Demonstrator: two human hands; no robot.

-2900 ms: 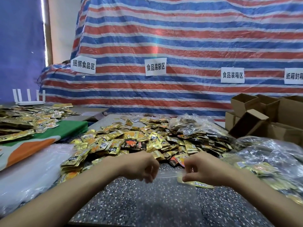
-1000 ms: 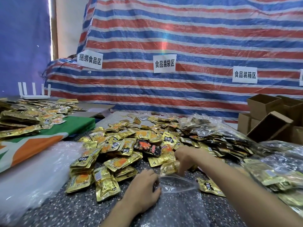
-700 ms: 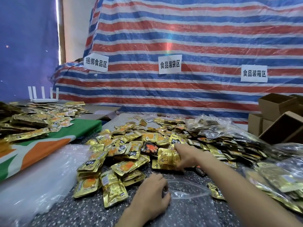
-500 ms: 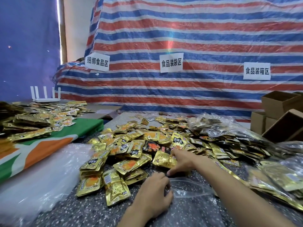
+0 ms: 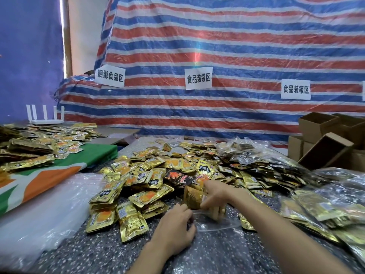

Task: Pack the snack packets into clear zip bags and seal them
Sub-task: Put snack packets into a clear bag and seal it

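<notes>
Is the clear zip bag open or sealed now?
Open: the left hand holds the clear plastic zip bag with mouth gaping, while the right hand holds gold foil snack packets at it.

On the striped tarp (image 5: 237, 46), the left sign (image 5: 110, 78) reads 捆绑食品区, the middle sign (image 5: 198, 78) 食品装袋区, and the right sign (image 5: 295, 89) 食品装箱区. Print on the snack packets (image 5: 150, 175) is too blurred to read.

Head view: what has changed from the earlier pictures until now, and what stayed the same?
The right hand let go of the clear plastic zip bag, reached forward into the pile of gold foil snack packets, gripped a small bunch of gold packets and drew it back to the bag's mouth. The left hand still holds the bag's mouth on the dark speckled table.
</notes>
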